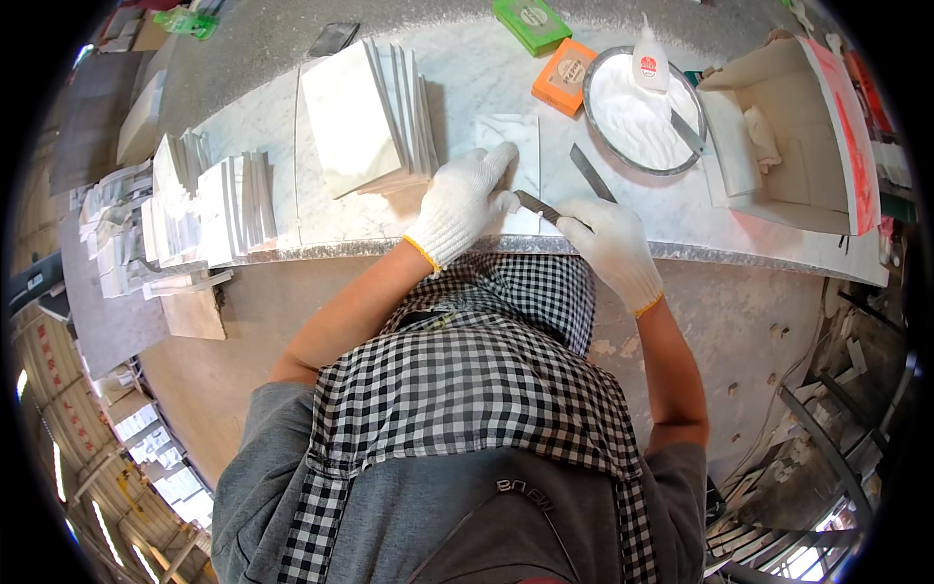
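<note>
A thin white marble tile (pixel 522 146) lies near the front edge of the table. My left hand (pixel 465 200), in a white knit glove, holds the tile by its left side, thumb apart from the fingers. Gloved the same way, my right hand (pixel 611 241) is closed round one end of a dark, narrow file (pixel 536 205). The file's other end reaches over the tile, close to my left thumb; whether it touches the tile I cannot tell. A flat metal strip (pixel 592 173) rests on the table just beyond my right hand.
Marble tiles lean in a stack (pixel 355 122) left of my hands, with more stacks (pixel 233 204) further left. Right of centre stand a bowl of white powder (pixel 632 131), a squeeze bottle (pixel 650 66), an orange box (pixel 564 78), a green box (pixel 531 24) and an open carton (pixel 803 146).
</note>
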{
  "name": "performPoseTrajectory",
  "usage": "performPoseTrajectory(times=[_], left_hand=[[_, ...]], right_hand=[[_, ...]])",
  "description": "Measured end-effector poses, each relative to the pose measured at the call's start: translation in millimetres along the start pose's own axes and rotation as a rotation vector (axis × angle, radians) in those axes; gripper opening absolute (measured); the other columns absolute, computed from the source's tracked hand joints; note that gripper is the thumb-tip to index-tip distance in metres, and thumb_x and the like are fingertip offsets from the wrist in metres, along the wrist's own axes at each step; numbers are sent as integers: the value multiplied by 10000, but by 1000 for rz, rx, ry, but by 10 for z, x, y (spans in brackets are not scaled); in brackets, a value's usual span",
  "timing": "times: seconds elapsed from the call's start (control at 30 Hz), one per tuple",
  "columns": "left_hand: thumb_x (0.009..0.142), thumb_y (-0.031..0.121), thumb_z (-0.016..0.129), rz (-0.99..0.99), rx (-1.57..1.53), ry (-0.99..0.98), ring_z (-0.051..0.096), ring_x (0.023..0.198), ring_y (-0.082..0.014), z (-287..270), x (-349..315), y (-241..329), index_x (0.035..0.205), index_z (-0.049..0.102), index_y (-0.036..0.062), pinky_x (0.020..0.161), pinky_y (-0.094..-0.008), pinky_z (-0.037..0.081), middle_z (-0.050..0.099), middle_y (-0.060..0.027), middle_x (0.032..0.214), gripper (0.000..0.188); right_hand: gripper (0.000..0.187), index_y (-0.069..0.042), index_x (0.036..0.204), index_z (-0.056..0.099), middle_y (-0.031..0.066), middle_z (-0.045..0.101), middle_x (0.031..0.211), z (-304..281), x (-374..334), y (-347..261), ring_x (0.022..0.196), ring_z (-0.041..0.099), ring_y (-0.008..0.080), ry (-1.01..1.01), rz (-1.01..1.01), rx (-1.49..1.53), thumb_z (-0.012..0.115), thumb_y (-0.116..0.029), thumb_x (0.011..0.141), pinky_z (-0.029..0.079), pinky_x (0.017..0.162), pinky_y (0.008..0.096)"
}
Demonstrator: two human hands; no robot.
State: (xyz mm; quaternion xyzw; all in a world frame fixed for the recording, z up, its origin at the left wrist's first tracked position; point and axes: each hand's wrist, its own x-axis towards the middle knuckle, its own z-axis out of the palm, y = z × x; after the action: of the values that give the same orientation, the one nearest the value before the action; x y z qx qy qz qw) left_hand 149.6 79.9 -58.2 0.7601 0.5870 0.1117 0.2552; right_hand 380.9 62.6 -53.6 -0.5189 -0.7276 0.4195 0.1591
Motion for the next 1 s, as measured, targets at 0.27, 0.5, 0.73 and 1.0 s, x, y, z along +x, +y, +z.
performPoseTrajectory(times=[0.27, 0.5, 0.73, 1.0], left_hand=[[831, 219, 742, -87, -174, 1, 657, 834, -335, -105, -65, 107, 1172, 626, 84, 753, -395, 530, 674, -153, 915, 384], [964, 146, 614, -64, -685, -99, 604, 716, -93, -47, -351, 464, 992, 668, 15, 657, -260, 510, 648, -38, 775, 145], [961, 133, 604, -292, -608, -53, 614, 742, -96, -91, -188, 334, 973, 675, 19, 698, -253, 519, 672, -43, 800, 134], [896, 268, 665, -199, -7, 142, 675, 880, -346, -56, -421, 223, 1151, 598, 64, 777, -405, 539, 680, -195, 1041, 334]], right_hand=[[180, -5, 1039, 685, 103, 602, 758, -35, -152, -67, 707, 558, 158, 356, 174, 374, 606, -125, 931, 463, 672, 304], [165, -17, 1033, 665, 167, 667, 845, 409, -322, -355, 761, 654, 278, 394, 171, 369, 604, -126, 925, 507, 699, 366], [170, -13, 1052, 663, 170, 675, 928, 572, -599, -467, 817, 663, 294, 285, 198, 463, 608, -120, 932, 514, 742, 356], [173, -7, 1010, 663, 148, 660, 837, 380, -710, -321, 702, 630, 222, 459, 453, 373, 602, -159, 953, 501, 685, 332]])
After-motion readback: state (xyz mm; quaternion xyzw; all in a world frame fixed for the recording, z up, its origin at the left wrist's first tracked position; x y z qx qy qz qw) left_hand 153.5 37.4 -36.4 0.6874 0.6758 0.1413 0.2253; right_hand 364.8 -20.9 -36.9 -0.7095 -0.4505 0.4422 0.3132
